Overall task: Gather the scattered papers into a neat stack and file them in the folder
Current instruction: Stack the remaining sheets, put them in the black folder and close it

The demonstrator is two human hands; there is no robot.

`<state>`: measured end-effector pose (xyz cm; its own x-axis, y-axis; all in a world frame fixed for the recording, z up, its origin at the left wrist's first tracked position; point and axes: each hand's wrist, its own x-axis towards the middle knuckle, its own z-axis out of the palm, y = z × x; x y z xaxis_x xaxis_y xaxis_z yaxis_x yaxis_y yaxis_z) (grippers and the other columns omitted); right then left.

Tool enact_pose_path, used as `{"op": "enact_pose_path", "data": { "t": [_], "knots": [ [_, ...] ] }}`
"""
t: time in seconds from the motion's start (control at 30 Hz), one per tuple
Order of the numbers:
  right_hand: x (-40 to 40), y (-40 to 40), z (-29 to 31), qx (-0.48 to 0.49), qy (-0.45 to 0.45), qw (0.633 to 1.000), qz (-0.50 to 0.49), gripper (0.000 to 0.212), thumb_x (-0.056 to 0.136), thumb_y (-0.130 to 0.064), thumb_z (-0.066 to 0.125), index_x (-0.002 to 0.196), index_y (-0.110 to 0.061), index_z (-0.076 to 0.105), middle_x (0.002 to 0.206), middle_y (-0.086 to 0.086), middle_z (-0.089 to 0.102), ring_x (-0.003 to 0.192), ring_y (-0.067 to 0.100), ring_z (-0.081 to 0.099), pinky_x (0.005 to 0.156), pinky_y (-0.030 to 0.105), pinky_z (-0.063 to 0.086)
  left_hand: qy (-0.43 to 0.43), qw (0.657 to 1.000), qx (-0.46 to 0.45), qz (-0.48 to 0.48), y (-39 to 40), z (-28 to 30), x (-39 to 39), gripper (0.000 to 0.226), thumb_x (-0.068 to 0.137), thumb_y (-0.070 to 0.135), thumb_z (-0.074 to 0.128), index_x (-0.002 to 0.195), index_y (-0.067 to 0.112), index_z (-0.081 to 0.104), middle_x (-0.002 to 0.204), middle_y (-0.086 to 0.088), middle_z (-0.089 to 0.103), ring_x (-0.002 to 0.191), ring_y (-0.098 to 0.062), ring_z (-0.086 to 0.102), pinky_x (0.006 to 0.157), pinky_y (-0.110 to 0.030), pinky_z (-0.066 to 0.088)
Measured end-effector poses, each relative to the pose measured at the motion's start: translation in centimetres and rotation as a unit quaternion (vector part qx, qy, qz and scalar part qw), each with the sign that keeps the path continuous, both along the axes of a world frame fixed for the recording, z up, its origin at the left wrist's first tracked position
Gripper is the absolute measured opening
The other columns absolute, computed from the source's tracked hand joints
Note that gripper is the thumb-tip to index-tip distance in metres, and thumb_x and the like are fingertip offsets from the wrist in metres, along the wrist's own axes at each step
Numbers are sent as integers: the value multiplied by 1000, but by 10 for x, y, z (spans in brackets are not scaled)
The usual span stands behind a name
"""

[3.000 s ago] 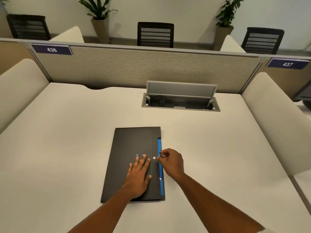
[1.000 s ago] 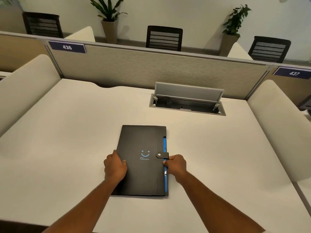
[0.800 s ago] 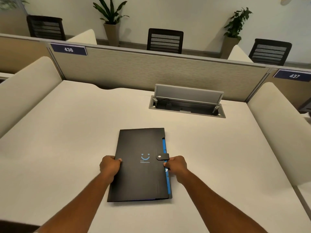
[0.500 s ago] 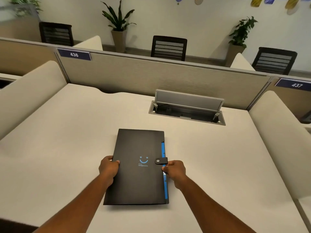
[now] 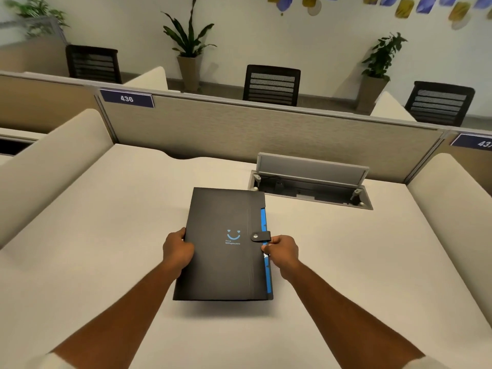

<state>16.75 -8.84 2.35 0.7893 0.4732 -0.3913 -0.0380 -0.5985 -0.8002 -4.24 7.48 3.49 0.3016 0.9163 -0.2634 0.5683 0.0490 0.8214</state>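
A black folder (image 5: 223, 265) with a blue smiley print and a snapped strap is closed in the middle of the cream desk (image 5: 106, 235). Blue dividers show along its right edge. My left hand (image 5: 177, 249) grips the folder's left edge. My right hand (image 5: 282, 250) grips the right edge just below the strap. The folder's near end seems raised a little off the desk, with a shadow under it. No loose papers are in view.
An open cable hatch (image 5: 310, 187) with its lid up sits in the desk just beyond the folder. A fabric partition (image 5: 266, 129) closes the far side, and cream side panels (image 5: 48, 166) flank the desk. Chairs and potted plants stand beyond.
The strap went from undone to snapped shut. My left hand moved from lying flat on the cover to gripping the left edge. Both hands now hold the folder, lifted slightly and carried farther forward.
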Motion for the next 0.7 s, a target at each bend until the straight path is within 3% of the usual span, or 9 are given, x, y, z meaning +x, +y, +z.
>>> {"op": "enact_pose_path", "data": {
  "t": [0.2,0.33,0.53,0.63,0.7],
  "knots": [
    [4,67,7,-8,-8,999,-35,7,88,-12,77,85,-12,70,82,6,70,74,17,67,60,22,51,-15,997,-18,-74,75,13,4,46,80,-1,59,121,22,60,95,7,66,76,-8,59,54,-15,42],
    [14,111,2,-16,-1,998,-59,8,88,-11,77,92,-5,74,85,11,71,76,21,67,65,27,52,-11,994,-23,-107,122,12,13,58,70,-2,68,122,24,57,98,3,65,77,-10,60,54,-19,45],
    [29,169,-9,-23,-4,996,-84,11,88,-14,78,94,-8,71,85,7,69,84,24,70,73,30,57,-14,993,-29,-114,180,0,34,76,68,-3,70,138,18,49,106,1,62,81,-16,61,55,-19,45],
    [40,196,-14,-38,-6,995,-94,12,87,-16,79,87,-12,68,83,6,68,73,18,66,60,25,52,-6,991,-26,-128,208,-7,48,70,71,-1,70,135,18,50,110,0,62,82,-16,60,57,-19,45],
    [50,212,-18,-44,-4,993,-105,14,88,-17,79,85,-13,66,83,6,67,70,17,65,55,22,48,0,990,-26,-136,225,-13,59,71,74,0,71,139,16,47,114,1,59,88,-20,59,67,-22,47]
  ]
}}
